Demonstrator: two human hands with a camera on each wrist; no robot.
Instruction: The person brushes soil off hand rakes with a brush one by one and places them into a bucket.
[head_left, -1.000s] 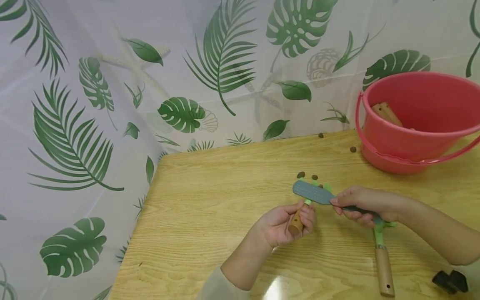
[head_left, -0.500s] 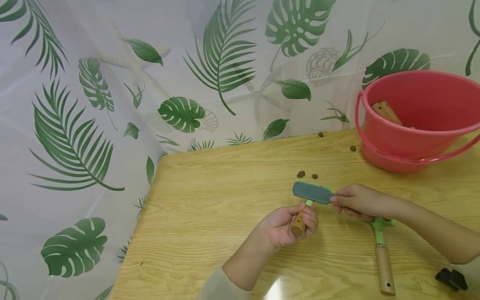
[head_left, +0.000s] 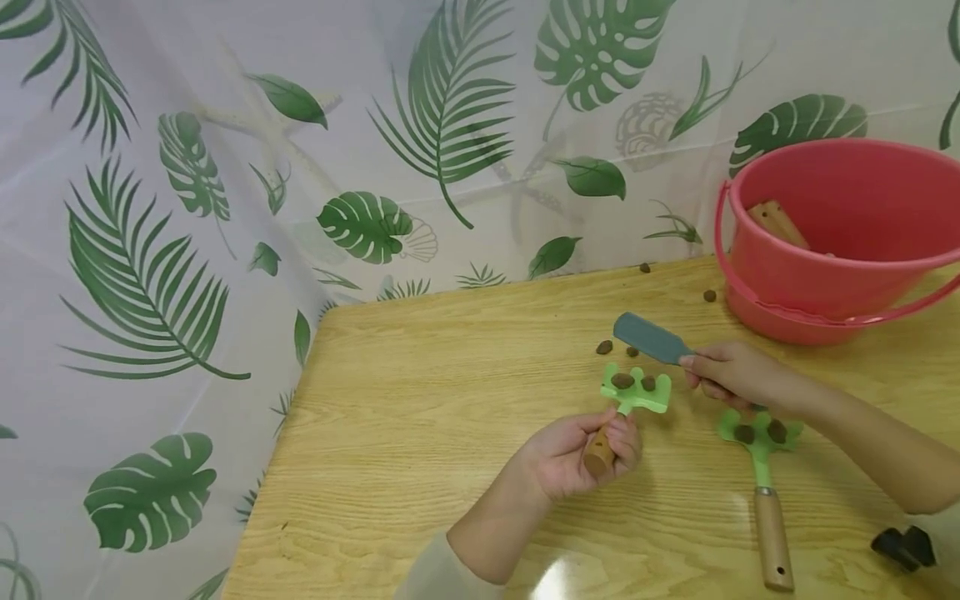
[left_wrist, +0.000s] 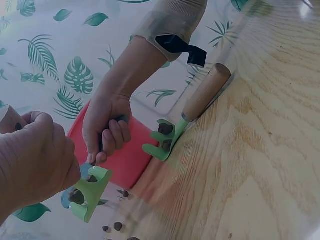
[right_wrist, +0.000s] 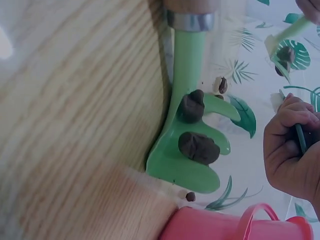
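My left hand (head_left: 577, 454) grips the wooden handle of a small hand rake (head_left: 656, 401), whose green head is raised and faces up. Two brown pebble-like lumps (head_left: 622, 381) lie on its tines. In my right hand (head_left: 738, 373) is a grey-blue flat-bladed spatula (head_left: 651, 337), held beyond the rake head and pointing left; its far end is hidden by the fingers. Under the right forearm a second green hand rake (right_wrist: 186, 65) lies on the table, with two brown lumps (right_wrist: 199, 148) on its head. The left wrist view shows both hands close together.
A pink bucket (head_left: 795, 292) stands at the back right with wooden handles (head_left: 780, 223) inside. Loose brown lumps (head_left: 604, 347) lie on the wooden table (head_left: 420, 375) beyond the rake and near the bucket. A black object (head_left: 903, 547) is by the right sleeve. A leaf-print sheet (head_left: 300, 167) hangs behind.
The spatula has moved away from over the held rake, up and to the right, uncovering the two lumps on it. The right hand has also uncovered the second rake's head. The left hand barely moved.
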